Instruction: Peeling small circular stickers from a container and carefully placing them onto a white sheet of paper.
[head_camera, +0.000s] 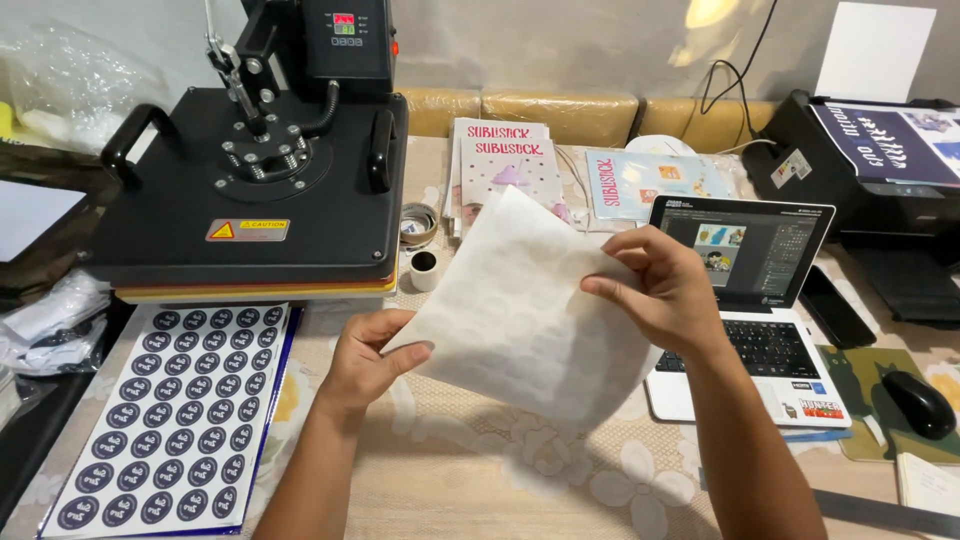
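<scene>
White sheet (520, 310) hangs tilted above the floral table (500, 490), pinched by both hands: left hand (365, 365) clasps its lower left edge, right hand (665, 290) its right edge. Sticker sheet (170, 410) lies left below the heat press (250, 190); a laptop (760, 300) sits right.

left hand (365, 365) pinching, right hand (660, 285) raised, fingers (610, 292) curled

Both forearms were bare, with no sleeves in view. The left hand (362, 362) and right hand (668, 290) carried no gloves, rings or wrist items.
</scene>
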